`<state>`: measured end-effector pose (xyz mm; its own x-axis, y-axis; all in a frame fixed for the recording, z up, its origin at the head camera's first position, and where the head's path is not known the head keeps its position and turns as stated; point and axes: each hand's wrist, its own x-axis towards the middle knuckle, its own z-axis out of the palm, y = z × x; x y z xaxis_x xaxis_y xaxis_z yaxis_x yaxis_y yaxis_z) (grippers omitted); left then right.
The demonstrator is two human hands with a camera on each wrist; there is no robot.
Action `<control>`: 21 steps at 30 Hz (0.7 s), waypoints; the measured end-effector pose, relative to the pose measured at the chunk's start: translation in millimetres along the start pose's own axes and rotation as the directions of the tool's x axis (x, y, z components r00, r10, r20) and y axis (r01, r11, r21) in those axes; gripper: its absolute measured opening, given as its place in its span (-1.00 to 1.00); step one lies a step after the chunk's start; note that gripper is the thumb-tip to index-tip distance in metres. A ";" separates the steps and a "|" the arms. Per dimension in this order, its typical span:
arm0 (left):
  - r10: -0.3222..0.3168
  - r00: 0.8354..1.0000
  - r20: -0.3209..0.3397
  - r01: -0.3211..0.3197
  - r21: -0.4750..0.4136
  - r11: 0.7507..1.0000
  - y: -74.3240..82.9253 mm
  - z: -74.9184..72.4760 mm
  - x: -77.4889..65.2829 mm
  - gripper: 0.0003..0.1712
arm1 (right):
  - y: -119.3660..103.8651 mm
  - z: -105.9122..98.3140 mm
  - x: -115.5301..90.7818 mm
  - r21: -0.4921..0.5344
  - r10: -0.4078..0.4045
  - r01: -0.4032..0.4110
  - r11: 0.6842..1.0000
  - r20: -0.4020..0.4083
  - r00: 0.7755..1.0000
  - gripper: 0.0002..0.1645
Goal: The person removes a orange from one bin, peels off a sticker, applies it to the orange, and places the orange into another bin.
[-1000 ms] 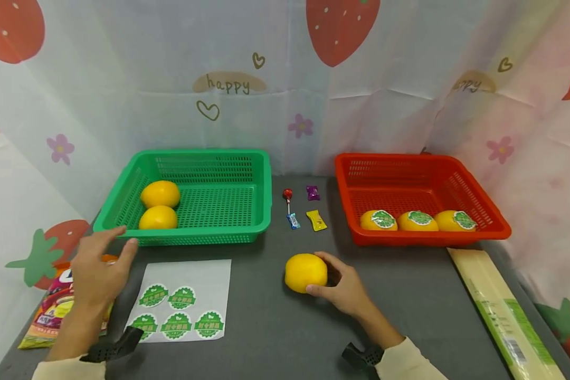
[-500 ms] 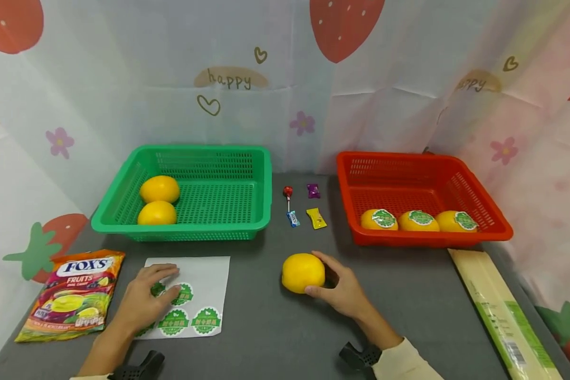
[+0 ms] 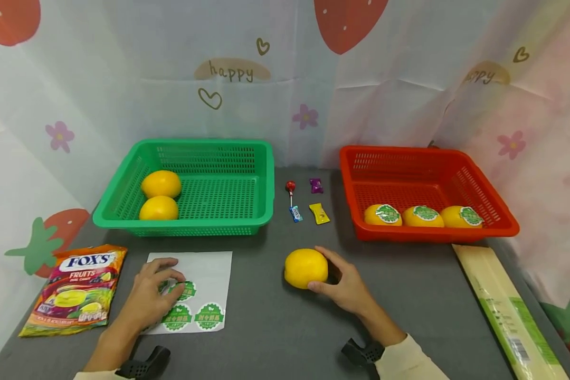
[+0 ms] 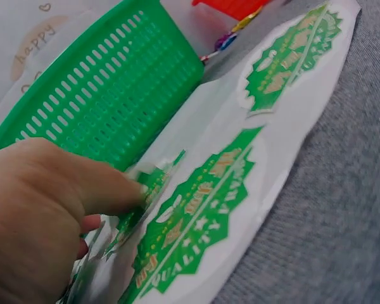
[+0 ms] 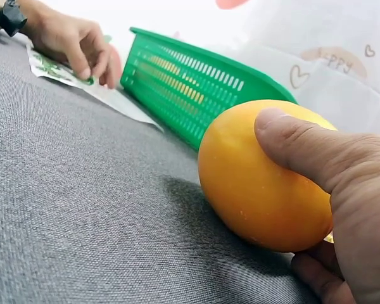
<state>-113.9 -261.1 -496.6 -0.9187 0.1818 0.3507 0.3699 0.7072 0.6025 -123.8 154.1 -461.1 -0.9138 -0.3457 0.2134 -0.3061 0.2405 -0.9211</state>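
Yellow fruit (image 3: 304,268), right hand (image 3: 345,285) curved around, left hand (image 3: 152,295) pinching sticker (image 3: 189,291)

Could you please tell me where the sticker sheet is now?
In the head view, the sticker sheet lies left of centre on the table, in front of the green basket and right of the candy bag, partly under the left hand.

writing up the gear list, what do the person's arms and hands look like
The left hand and right hand are bare, with no gloves. The left sleeve and right sleeve are plain cream. Each wrist wears a black device with small perforations. No cables show.
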 end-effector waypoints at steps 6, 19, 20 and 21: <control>-0.017 0.998 -0.064 0.013 -0.057 0.998 3.6 2.8 0.7 -0.86 | -0.8 -3.8 -1.8 -0.010 -0.006 0.006 1.000 -0.001 1.000 -0.17; 0.201 0.940 -0.276 -0.245 -0.135 0.960 55.3 0.2 19.7 -0.72 | 20.6 1.1 1.7 -0.016 -0.032 0.032 0.999 -0.012 0.999 -0.14; 0.214 0.940 -0.265 -0.260 -0.153 0.954 63.9 2.9 21.9 -0.69 | 25.7 1.5 1.7 -0.021 -0.032 0.032 0.999 -0.014 0.999 -0.14; 0.226 0.941 -0.254 -0.273 -0.171 0.947 73.1 5.6 24.2 -0.68 | 31.1 1.8 1.7 -0.020 -0.032 0.032 0.999 -0.013 0.999 -0.13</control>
<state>-109.9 -201.2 -448.1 -0.7454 0.1570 0.6478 0.6249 0.5030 0.5971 -134.4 159.4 -489.9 -0.9070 -0.3411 0.2471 -0.3404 0.2479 -0.9070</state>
